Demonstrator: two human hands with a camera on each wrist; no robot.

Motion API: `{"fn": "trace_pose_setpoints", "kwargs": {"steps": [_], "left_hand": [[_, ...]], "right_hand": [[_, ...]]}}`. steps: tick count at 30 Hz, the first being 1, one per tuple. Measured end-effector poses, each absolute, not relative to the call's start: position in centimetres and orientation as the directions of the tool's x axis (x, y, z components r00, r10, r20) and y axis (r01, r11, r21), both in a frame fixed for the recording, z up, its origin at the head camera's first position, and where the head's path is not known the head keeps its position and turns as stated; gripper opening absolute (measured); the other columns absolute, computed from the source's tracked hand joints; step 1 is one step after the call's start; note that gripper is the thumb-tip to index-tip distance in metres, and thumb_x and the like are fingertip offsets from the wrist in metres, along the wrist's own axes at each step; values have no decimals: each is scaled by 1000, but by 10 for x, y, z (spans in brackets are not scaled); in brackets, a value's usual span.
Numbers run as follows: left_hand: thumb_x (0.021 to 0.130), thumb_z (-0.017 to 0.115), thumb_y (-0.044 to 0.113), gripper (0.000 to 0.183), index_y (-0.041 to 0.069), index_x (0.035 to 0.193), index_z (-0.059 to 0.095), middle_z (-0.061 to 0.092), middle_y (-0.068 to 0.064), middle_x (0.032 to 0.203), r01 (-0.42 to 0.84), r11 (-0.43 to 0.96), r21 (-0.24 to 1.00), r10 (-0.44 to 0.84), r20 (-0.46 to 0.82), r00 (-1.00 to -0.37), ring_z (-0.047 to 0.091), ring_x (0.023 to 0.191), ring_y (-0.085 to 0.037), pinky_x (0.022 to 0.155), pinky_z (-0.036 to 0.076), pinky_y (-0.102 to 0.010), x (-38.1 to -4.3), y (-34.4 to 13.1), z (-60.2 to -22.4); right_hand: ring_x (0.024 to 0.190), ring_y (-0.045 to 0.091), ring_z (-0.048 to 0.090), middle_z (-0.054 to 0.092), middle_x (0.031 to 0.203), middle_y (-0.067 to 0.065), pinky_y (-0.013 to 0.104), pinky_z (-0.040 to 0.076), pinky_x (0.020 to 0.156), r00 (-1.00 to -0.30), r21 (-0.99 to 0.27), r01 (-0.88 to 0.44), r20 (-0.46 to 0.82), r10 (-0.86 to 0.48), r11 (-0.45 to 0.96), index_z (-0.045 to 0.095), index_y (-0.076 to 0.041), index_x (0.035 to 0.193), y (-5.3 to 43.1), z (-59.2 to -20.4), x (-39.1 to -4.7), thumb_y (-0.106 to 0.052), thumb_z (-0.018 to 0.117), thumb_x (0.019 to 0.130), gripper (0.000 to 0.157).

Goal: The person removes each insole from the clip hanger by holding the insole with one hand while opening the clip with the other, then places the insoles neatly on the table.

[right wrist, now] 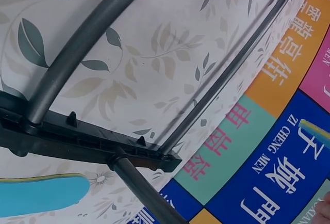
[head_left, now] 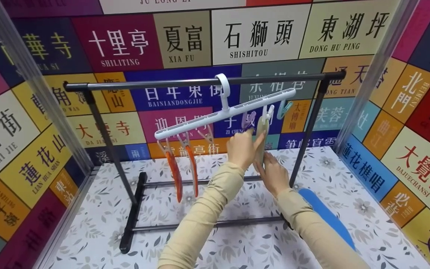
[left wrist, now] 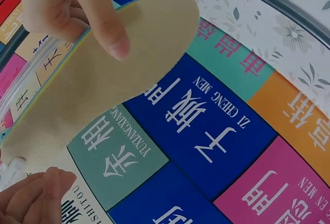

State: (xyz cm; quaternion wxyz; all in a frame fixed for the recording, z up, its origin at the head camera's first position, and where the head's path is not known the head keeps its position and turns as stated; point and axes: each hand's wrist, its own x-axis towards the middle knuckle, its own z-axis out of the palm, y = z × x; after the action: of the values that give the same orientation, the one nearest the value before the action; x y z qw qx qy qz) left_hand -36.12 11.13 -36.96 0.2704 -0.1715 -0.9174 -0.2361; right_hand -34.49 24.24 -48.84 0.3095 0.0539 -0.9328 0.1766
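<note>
Up by the white hanger (head_left: pixel 225 112), the beige insole (head_left: pixel 262 140) hung long-way down from a clip. Both hands pinched it: left hand (head_left: pixel 242 148) high, right hand (head_left: pixel 274 175) lower.

Insole (head_left: pixel 262 139) hanging from clip hanger (head_left: pixel 225 111) on rack rail (head_left: pixel 185 82), second insole (head_left: pixel 327 216) on table right.

Across the wall panels (head_left: pixel 185 37) at the top of the head view we read "SHILITING", "XIA FU", "SHISHITOU" and "DONG HU PING". Behind the rail, a blue panel (head_left: pixel 170 95) reads "BAINIANDONGJIE". On the left wall (head_left: pixel 32 168) we read "LIAN HUA SHAN"; on the right wall (head_left: pixel 413 175), "DAJUECHANSI". In the left wrist view, a blue tile (left wrist: pixel 206 131) reads "ZI CHENG MEN".
</note>
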Motion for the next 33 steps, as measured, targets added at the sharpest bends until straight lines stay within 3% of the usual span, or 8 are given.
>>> {"fn": "trace_pose_setpoints", "kwargs": {"steps": [15, 24, 33], "left_hand": [[97, 54, 54, 42, 17, 89, 73, 73, -4, 74, 498, 819, 285, 242, 615, -750, 70, 65, -26, 55, 52, -37, -362, 117, -362], [97, 49, 58, 44, 20, 97, 73, 74, 2, 75, 510, 810, 288, 257, 607, -752, 66, 57, -17, 49, 47, -28, -358, 121, -355], [97, 47, 60, 49, 19, 94, 74, 73, 0, 72, 504, 816, 282, 244, 623, -743, 66, 57, -19, 49, 48, -30, -359, 126, -347]], "right_hand": [[108, 41, 66, 65, 124, 25, 53, 56, 75, -716, -199, -237, 697, -33, 951, 60, 9, 127, 245, -501, -334, -21, 62, 97, 42], [115, 39, 64, 66, 123, 25, 50, 55, 86, -648, -136, -267, 758, -74, 954, 61, 11, 125, 246, -506, -326, -18, 64, 95, 42], [116, 39, 63, 66, 124, 25, 49, 55, 86, -617, -120, -267, 784, -74, 956, 60, 11, 126, 249, -511, -321, -18, 67, 93, 45]]}}
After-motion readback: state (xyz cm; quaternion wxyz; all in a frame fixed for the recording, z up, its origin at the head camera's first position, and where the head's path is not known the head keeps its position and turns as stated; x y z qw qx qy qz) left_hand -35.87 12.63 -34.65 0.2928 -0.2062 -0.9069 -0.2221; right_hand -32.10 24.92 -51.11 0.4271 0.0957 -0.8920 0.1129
